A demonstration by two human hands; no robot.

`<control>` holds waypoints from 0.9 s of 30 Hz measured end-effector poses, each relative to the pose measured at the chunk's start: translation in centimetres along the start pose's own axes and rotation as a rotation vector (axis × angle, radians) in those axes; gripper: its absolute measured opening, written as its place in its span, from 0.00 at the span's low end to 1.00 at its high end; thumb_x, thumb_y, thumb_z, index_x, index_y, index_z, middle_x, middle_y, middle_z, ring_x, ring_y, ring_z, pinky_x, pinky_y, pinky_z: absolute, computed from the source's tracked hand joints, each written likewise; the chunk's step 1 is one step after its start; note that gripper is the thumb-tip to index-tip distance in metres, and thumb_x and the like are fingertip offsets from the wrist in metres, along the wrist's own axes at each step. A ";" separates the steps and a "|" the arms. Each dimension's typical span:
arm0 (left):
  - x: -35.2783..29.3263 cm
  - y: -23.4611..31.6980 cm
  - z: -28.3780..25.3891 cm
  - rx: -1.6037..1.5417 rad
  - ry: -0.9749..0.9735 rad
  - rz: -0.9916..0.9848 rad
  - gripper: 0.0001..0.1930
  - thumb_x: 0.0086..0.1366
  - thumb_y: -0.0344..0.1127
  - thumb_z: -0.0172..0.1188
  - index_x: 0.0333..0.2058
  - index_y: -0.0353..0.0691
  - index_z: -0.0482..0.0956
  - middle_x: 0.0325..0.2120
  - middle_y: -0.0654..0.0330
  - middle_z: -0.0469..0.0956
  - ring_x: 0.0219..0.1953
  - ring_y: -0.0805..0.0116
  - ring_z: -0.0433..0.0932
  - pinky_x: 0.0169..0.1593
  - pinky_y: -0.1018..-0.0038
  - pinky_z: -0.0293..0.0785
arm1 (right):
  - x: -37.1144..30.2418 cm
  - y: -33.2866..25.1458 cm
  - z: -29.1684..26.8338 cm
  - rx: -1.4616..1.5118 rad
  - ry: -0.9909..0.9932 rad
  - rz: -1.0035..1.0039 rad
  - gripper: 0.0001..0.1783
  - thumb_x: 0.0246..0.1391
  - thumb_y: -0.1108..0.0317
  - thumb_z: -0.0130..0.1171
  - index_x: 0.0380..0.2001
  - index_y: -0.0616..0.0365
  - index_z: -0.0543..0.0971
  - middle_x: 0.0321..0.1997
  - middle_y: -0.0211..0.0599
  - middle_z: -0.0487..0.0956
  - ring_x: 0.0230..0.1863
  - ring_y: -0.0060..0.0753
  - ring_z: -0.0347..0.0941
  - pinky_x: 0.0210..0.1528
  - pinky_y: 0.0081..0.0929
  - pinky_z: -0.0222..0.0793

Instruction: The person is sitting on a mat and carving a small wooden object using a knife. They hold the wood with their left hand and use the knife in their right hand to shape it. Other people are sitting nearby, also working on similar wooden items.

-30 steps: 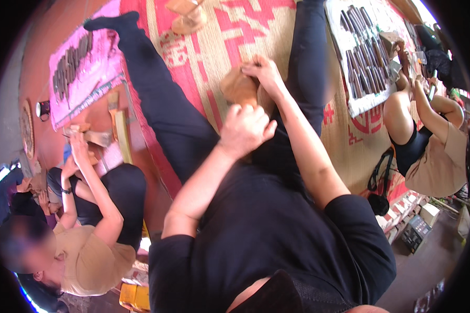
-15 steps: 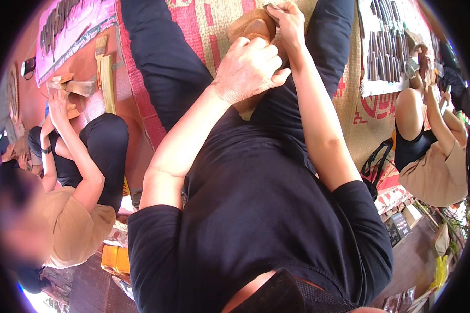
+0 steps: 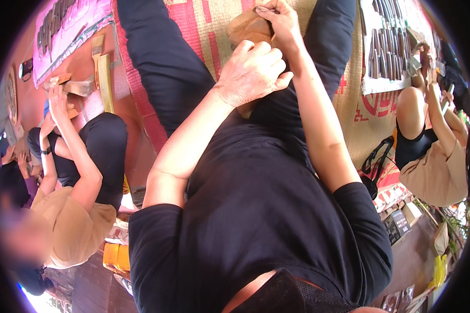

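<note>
A carved brown wooden piece (image 3: 245, 28), rounded with a smooth hollowed face, sits between my legs at the top of the view. My left hand (image 3: 253, 70) lies against its near side, knuckles up and fingers curled in; what they close on is hidden beneath the hand. My right hand (image 3: 283, 22) is at the far right edge of the wood. Its fingers pinch a small, thin dark piece (image 3: 261, 9) whose kind is unclear.
Below my legs lies a woven red and straw mat (image 3: 371, 112). Dark-handled tools (image 3: 386, 52) lie in rows on a white sheet at right, others on a pink cloth (image 3: 86, 26) at left. A wooden mallet (image 3: 103, 78) and brush (image 3: 97, 46) are nearby. People work on both sides.
The wooden piece and my right hand have shifted slightly left and up. My left hand has moved a little downward. The person at left has leaned down slightly.
</note>
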State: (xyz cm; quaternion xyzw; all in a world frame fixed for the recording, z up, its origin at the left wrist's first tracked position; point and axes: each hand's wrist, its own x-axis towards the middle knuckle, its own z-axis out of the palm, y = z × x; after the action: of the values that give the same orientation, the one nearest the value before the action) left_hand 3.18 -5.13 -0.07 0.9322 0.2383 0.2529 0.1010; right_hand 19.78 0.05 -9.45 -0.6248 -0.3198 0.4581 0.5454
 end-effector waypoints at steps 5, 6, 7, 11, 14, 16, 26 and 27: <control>0.4 -0.3 0.1 -0.031 0.010 0.016 0.13 0.53 0.48 0.66 0.20 0.49 0.75 0.25 0.70 0.72 0.32 0.73 0.71 0.40 0.71 0.67 | 0.9 -0.7 1.4 -0.180 0.294 -0.090 0.06 0.48 0.77 0.63 0.23 0.60 0.76 0.23 0.30 0.74 0.26 0.24 0.67 0.30 0.24 0.64; 0.3 -0.4 0.1 -0.026 0.016 0.007 0.13 0.54 0.48 0.66 0.20 0.49 0.75 0.25 0.70 0.72 0.32 0.73 0.71 0.40 0.71 0.67 | 1.1 -0.6 1.2 -0.150 0.281 -0.082 0.06 0.48 0.76 0.63 0.23 0.60 0.76 0.23 0.30 0.74 0.27 0.23 0.68 0.30 0.24 0.64; 0.1 -0.5 0.0 -0.022 0.022 0.000 0.13 0.54 0.48 0.66 0.21 0.49 0.75 0.25 0.70 0.72 0.32 0.72 0.71 0.40 0.71 0.67 | 1.4 -0.5 0.7 -0.119 0.268 -0.074 0.05 0.49 0.76 0.64 0.23 0.60 0.76 0.23 0.30 0.74 0.27 0.23 0.68 0.30 0.23 0.64; 0.0 -0.2 -0.2 0.005 -0.030 -0.022 0.13 0.54 0.48 0.66 0.21 0.49 0.76 0.25 0.70 0.72 0.32 0.72 0.71 0.41 0.71 0.67 | -0.7 -1.2 1.1 0.105 0.089 0.058 0.05 0.50 0.76 0.63 0.25 0.58 0.76 0.24 0.28 0.74 0.27 0.20 0.67 0.31 0.21 0.64; 0.1 0.1 0.0 -0.028 -0.012 0.000 0.13 0.53 0.48 0.66 0.21 0.48 0.76 0.25 0.69 0.72 0.32 0.72 0.71 0.41 0.71 0.67 | -0.7 -0.1 1.0 0.116 0.106 0.019 0.05 0.50 0.77 0.63 0.26 0.58 0.76 0.24 0.28 0.75 0.28 0.20 0.67 0.32 0.20 0.65; 0.2 0.0 0.1 -0.019 -0.010 0.009 0.13 0.53 0.48 0.66 0.21 0.48 0.76 0.26 0.69 0.73 0.32 0.72 0.72 0.40 0.72 0.66 | 1.1 1.6 0.4 0.026 0.189 -0.094 0.06 0.51 0.77 0.63 0.26 0.58 0.76 0.25 0.27 0.75 0.29 0.19 0.67 0.33 0.20 0.65; 0.4 0.1 0.4 -0.010 0.035 -0.021 0.12 0.52 0.47 0.66 0.19 0.49 0.75 0.25 0.69 0.73 0.31 0.72 0.73 0.39 0.71 0.67 | -0.5 1.0 -0.5 0.033 0.106 -0.009 0.05 0.48 0.74 0.68 0.28 0.61 0.80 0.29 0.30 0.81 0.31 0.22 0.74 0.38 0.22 0.71; 0.4 0.0 0.2 -0.002 0.037 -0.033 0.12 0.52 0.47 0.66 0.19 0.49 0.75 0.25 0.69 0.73 0.31 0.71 0.73 0.38 0.71 0.68 | 0.3 1.5 -0.3 -0.039 0.151 -0.035 0.05 0.49 0.74 0.67 0.28 0.61 0.80 0.29 0.30 0.80 0.31 0.22 0.73 0.38 0.22 0.70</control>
State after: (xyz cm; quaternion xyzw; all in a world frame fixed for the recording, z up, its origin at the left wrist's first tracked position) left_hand 3.63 -4.92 -0.06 0.9232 0.2551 0.2689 0.1018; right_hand 20.05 -0.07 -11.00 -0.6623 -0.2974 0.3937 0.5638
